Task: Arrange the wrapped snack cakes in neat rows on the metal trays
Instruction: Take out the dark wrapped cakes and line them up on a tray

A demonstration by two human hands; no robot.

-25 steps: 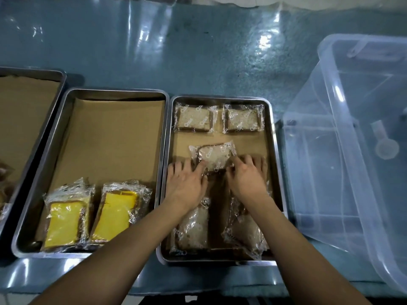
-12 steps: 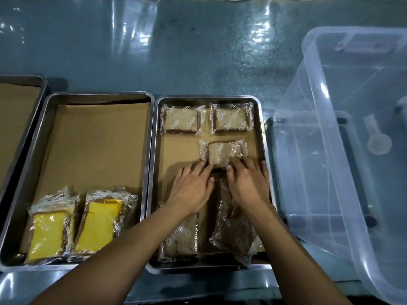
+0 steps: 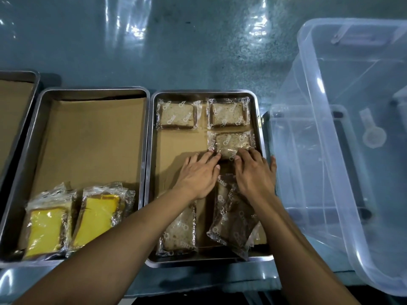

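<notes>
Third brown cake point(image 3: 232, 144) lying crosswise just ahead of both hands; your left hand point(image 3: 199, 173) and right hand point(image 3: 255, 172) pressing flat fingertips on near edge, right nearer slot.

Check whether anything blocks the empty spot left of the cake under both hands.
Nothing visible does. The brown paper left of the cake lies bare; left hand and right hand touch its near edge.

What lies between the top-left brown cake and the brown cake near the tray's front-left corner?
In the head view, only bare brown liner paper separates the top-left cake from the front-left cake; the left hand sits just right.
</notes>
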